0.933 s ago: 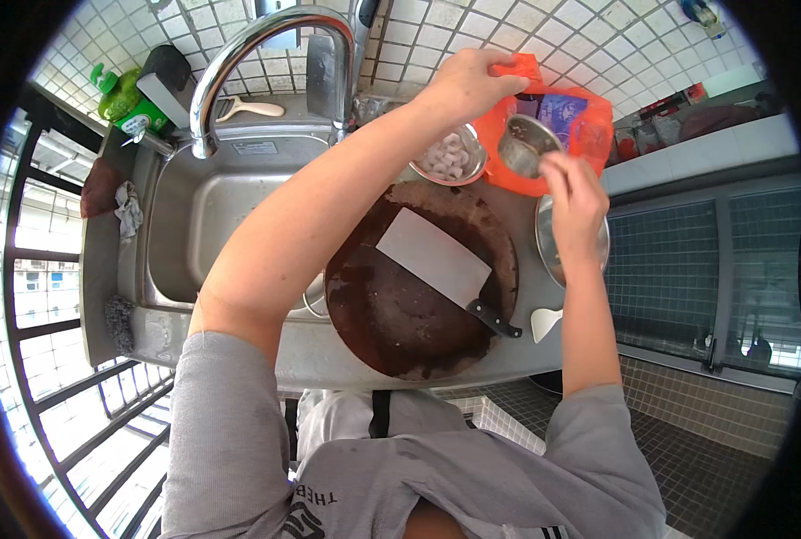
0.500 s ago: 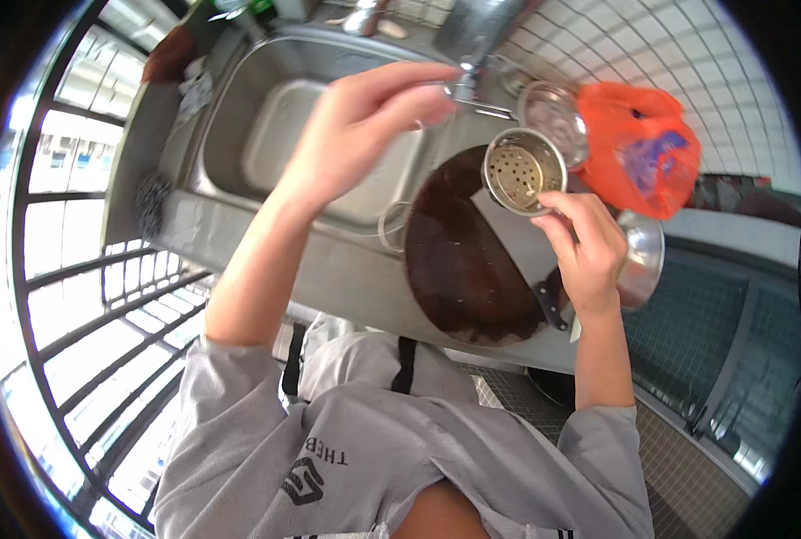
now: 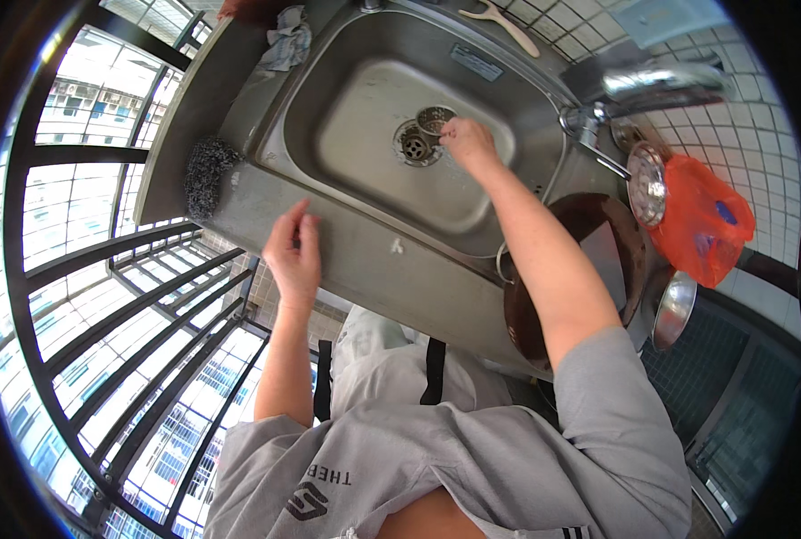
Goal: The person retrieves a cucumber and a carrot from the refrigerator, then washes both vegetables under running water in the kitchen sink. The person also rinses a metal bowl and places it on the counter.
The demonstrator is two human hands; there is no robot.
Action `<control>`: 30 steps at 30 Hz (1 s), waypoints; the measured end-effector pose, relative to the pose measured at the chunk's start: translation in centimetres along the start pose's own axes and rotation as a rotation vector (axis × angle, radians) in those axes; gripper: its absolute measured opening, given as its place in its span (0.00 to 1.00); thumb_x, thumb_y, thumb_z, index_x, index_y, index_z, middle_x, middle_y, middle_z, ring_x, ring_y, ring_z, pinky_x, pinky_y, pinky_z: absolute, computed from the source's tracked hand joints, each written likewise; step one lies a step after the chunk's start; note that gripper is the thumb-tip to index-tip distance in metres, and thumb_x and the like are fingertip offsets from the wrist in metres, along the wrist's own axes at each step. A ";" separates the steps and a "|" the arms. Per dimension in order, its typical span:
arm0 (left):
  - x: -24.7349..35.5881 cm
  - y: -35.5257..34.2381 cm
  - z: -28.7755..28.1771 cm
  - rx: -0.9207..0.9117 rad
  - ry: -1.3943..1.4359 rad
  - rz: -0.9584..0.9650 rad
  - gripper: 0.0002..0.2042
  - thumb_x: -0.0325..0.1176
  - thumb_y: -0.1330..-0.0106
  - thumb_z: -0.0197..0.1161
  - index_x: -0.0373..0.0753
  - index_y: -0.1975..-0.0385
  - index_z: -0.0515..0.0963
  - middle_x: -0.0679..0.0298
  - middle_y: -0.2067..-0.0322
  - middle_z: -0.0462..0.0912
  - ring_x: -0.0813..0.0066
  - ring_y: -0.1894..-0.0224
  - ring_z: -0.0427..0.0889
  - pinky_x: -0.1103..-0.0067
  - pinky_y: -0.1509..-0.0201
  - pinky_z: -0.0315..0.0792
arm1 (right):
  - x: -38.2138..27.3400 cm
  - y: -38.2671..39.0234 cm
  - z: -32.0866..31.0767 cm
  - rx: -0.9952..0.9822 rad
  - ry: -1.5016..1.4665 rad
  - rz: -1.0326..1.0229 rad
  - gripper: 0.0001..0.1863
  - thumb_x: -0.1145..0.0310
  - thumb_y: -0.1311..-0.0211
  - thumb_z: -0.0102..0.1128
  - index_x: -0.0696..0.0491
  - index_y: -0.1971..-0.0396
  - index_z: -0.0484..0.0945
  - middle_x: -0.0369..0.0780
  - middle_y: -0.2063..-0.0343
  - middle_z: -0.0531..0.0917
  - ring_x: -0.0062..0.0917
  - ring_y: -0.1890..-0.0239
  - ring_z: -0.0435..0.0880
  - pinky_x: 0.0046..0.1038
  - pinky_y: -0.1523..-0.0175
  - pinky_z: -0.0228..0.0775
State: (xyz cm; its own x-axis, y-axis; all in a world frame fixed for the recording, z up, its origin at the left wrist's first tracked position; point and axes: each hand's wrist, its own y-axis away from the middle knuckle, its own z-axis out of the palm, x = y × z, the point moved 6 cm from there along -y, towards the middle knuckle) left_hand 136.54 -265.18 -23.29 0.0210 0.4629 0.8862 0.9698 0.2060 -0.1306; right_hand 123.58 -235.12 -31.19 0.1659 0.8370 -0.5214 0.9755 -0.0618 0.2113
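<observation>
In my right hand (image 3: 470, 144) is a small metal sink strainer basket (image 3: 436, 119), pinched by its rim with my fingertips. The basket hangs tilted over the sink bottom, just beside the round drain hole (image 3: 416, 146). That drain lies in the middle of the stainless steel sink (image 3: 351, 148). My left hand (image 3: 294, 256) holds nothing; its fingers are apart, over the sink's near counter edge (image 3: 356, 247).
A grey scouring pad (image 3: 207, 175) and a crumpled cloth (image 3: 286, 38) lie on the left. At right are a tap (image 3: 589, 124), a round dark chopping board (image 3: 531, 314) bearing a knife (image 3: 603, 260), a red plastic bag (image 3: 701, 220), and a metal bowl (image 3: 674, 310).
My right hand has carried the strainer basket leftward, from above the chopping board into the sink. My left hand has drawn back from near the tap to the counter's near edge. The view has shifted left.
</observation>
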 end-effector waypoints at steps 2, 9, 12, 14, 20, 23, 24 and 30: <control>-0.3 0.0 0.3 -0.007 -0.033 -0.019 0.10 0.24 0.39 0.56 0.35 0.59 0.79 0.59 0.75 0.78 0.73 0.74 0.78 0.82 0.70 0.70 | 1.5 -1.0 4.6 -0.033 0.021 0.067 0.13 0.68 0.52 0.64 0.53 0.64 0.81 0.42 0.70 0.84 0.32 0.65 0.83 0.30 0.59 0.73; 0.1 -0.3 0.3 -0.034 -0.068 0.010 0.11 0.21 0.43 0.58 0.34 0.60 0.78 0.61 0.77 0.76 0.72 0.75 0.73 0.79 0.70 0.68 | 6.2 -1.6 13.9 -0.042 -0.128 0.299 0.13 0.68 0.50 0.61 0.51 0.63 0.81 0.47 0.64 0.82 0.40 0.58 0.80 0.36 0.51 0.71; 0.2 -0.5 0.5 -0.033 -0.071 0.029 0.12 0.20 0.45 0.58 0.34 0.60 0.78 0.62 0.79 0.76 0.69 0.75 0.72 0.78 0.69 0.68 | 6.5 -1.4 14.9 -0.088 -0.021 0.305 0.17 0.68 0.50 0.62 0.51 0.58 0.79 0.43 0.66 0.83 0.35 0.61 0.82 0.33 0.54 0.72; 0.4 -0.6 0.6 -0.046 -0.090 0.044 0.12 0.19 0.45 0.58 0.34 0.61 0.78 0.62 0.78 0.76 0.69 0.75 0.72 0.78 0.69 0.68 | 6.4 -1.1 14.5 -0.095 0.012 0.318 0.19 0.68 0.50 0.62 0.50 0.55 0.78 0.41 0.67 0.84 0.32 0.62 0.82 0.32 0.55 0.73; 0.6 -0.9 0.7 -0.079 -0.084 0.060 0.12 0.19 0.46 0.57 0.34 0.62 0.78 0.62 0.78 0.76 0.68 0.75 0.71 0.77 0.68 0.67 | 6.5 -1.0 9.6 0.140 0.106 0.451 0.12 0.67 0.45 0.58 0.49 0.59 0.77 0.44 0.60 0.79 0.40 0.59 0.79 0.39 0.53 0.72; 0.6 -1.0 0.7 -0.092 -0.092 0.062 0.12 0.18 0.47 0.57 0.34 0.62 0.78 0.62 0.79 0.76 0.68 0.75 0.71 0.77 0.68 0.66 | 7.3 -1.7 8.3 0.254 0.180 0.458 0.13 0.68 0.44 0.58 0.48 0.58 0.74 0.43 0.58 0.75 0.42 0.60 0.79 0.39 0.55 0.72; 0.6 -1.0 0.8 -0.092 -0.108 0.066 0.12 0.18 0.47 0.57 0.34 0.62 0.78 0.63 0.79 0.76 0.68 0.75 0.71 0.77 0.68 0.66 | 7.9 -2.0 8.5 0.236 0.159 0.493 0.12 0.68 0.44 0.58 0.48 0.58 0.73 0.42 0.57 0.74 0.43 0.61 0.79 0.39 0.56 0.72; 0.7 -1.1 0.9 -0.104 -0.117 0.058 0.12 0.17 0.48 0.57 0.33 0.63 0.78 0.63 0.79 0.77 0.68 0.76 0.70 0.77 0.69 0.66 | 9.2 -4.3 9.7 0.271 0.080 0.370 0.11 0.70 0.43 0.57 0.51 0.60 0.70 0.44 0.59 0.74 0.43 0.62 0.78 0.40 0.57 0.72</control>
State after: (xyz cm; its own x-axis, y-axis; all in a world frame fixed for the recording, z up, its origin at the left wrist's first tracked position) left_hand 135.32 -264.33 -22.95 0.0555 0.5697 0.8200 0.9878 0.0881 -0.1281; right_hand 122.35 -232.46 -44.93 0.5089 0.7704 -0.3842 0.8571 -0.4951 0.1424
